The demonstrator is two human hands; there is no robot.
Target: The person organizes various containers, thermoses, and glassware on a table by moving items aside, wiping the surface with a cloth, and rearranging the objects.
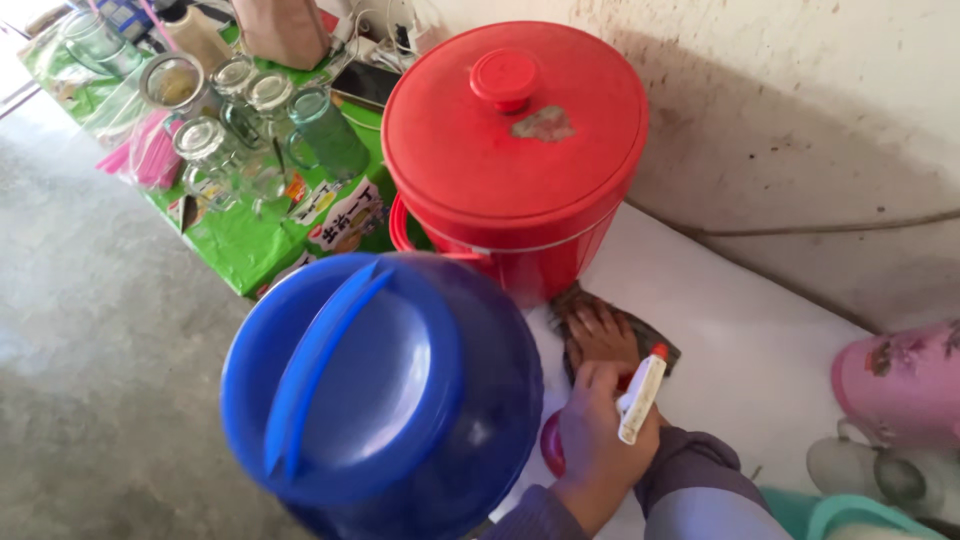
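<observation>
A big blue plastic jug (380,395) fills the foreground and hides much of the white tabletop (740,340) and the bottle's red body. The left hand (598,440) is wrapped around one spray bottle (640,398), its white trigger head showing. The right hand (603,333) lies flat, fingers spread, pressing one dark cloth (620,325) against the table beside the round red lidded bucket (515,150). Several glass jars (235,130) cluster behind. A pink container (900,380) is cut off at right.
</observation>
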